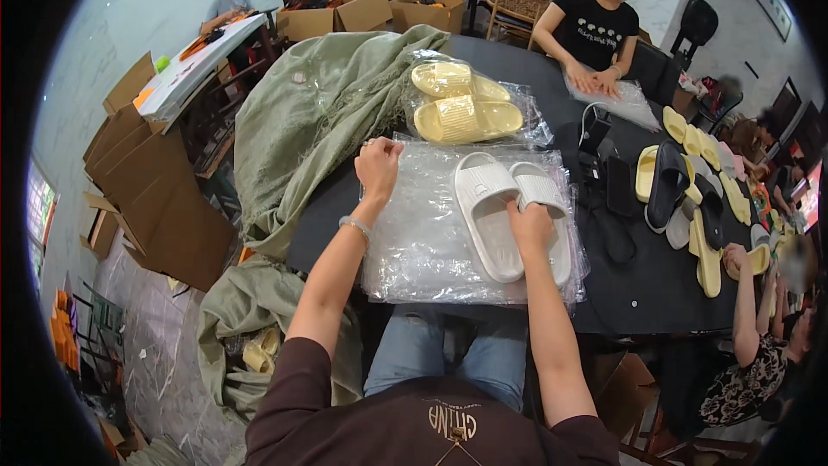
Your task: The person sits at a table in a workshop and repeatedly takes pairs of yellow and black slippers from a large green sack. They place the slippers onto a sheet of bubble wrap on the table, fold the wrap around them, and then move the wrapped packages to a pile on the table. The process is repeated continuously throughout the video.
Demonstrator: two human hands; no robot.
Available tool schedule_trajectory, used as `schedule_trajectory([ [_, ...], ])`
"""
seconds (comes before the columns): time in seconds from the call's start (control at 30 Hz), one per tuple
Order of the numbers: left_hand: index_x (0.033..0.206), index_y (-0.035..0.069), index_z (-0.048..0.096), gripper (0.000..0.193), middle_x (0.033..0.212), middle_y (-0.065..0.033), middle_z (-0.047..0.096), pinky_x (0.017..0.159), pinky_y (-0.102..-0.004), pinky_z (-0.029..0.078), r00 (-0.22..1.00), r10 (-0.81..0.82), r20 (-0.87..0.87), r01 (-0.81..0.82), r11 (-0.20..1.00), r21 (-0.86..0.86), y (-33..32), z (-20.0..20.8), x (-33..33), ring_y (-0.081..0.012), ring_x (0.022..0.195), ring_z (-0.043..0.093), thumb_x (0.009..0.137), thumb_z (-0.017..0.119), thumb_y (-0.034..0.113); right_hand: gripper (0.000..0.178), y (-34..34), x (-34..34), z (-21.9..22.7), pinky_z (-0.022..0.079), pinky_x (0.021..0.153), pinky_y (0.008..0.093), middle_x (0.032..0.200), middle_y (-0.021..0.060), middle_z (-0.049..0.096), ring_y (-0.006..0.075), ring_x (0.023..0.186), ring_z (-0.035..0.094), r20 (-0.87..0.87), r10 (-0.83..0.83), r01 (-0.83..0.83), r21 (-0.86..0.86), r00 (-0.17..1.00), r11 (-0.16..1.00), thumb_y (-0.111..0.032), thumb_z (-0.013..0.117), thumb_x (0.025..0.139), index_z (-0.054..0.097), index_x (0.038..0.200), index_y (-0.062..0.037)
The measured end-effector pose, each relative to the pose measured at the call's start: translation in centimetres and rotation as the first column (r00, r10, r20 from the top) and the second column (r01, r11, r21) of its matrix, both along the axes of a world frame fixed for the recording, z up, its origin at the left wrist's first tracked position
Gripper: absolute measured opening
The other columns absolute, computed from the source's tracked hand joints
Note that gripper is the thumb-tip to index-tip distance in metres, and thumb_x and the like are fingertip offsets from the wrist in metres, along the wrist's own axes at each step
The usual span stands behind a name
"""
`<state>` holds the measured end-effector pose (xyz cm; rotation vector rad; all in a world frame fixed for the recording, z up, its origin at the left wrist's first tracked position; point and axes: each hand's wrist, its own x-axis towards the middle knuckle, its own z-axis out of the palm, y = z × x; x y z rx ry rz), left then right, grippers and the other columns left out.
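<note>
1. The right hand (pixel 531 231) grips the pair of white slippers (pixel 485 188), its fingers tucked into the foot openings under the straps.
2. The white slippers lie side by side, toes pointing away from the person, over the right part of a stack of clear plastic bags (pixel 414 246).
3. The left hand (pixel 378 171) is at the stack's upper left corner, fingers curled in; whether they pinch the film, I cannot tell.
4. The stack rests on the black surface (pixel 561 318), at the edge nearest the person.
5. Just beyond it sits a bagged pair of yellow slippers (pixel 466 121).
6. Green woven cloth (pixel 319 112) drapes over the surface's left side.
7. More slippers, black, yellow and grey, lie toward the right.
8. Across the surface, a co-worker's hands press on a clear bag (pixel 636 109).
</note>
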<state>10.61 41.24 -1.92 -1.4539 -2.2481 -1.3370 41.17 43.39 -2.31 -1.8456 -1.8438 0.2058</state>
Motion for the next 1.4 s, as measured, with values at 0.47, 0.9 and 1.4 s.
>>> schedule_trajectory([
  [0.47, 0.142, 0.006, 0.034, 0.058, 0.151, -0.0118, 0.026, 0.114, -0.0466, 0.015, 0.881, -0.361, -0.305, 0.164, 0.839, -0.518, -4.0, -3.5, 3.5, -0.0268, 0.141, 0.021, 0.097, 0.029, 0.041, 0.047, -0.8, 0.2, 1.3, 0.05, 0.074, 0.0472, 0.083, 0.0229, 0.066, 0.0389, 0.081, 0.065, -0.047, 0.017, -0.018, -0.024, 0.999, 1.0, -0.043, 0.062, 0.079, 0.069, 0.08, 0.0037],
  [0.9, 0.142, 0.011, 0.035, 0.054, 0.151, -0.0073, 0.028, 0.112, -0.0467, 0.017, 0.888, -0.35, -0.297, 0.149, 0.832, -0.535, -3.7, -3.3, 3.0, -0.023, 0.141, 0.022, 0.094, 0.04, 0.036, 0.041, -3.8, -1.1, 0.2, 0.052, 0.071, 0.0446, 0.082, 0.021, 0.067, 0.0358, 0.078, 0.066, -0.089, 0.285, -0.288, -0.024, 0.954, 0.957, -0.04, 0.063, 0.078, 0.068, 0.078, 0.0011],
  [1.4, 0.14, 0.008, 0.038, 0.055, 0.15, -0.0107, 0.031, 0.112, -0.0473, 0.018, 0.912, -0.319, -0.258, 0.141, 0.834, -0.534, -5.2, -2.5, 3.0, -0.0261, 0.14, 0.024, 0.095, 0.039, 0.038, 0.07, 4.9, 25.8, 9.0, 0.049, 0.063, 0.0493, 0.071, 0.0258, 0.065, 0.0403, 0.07, 0.066, -0.118, -0.447, 0.462, 0.25, 0.887, 0.851, -0.062, 0.058, 0.08, 0.067, 0.071, 0.0071],
])
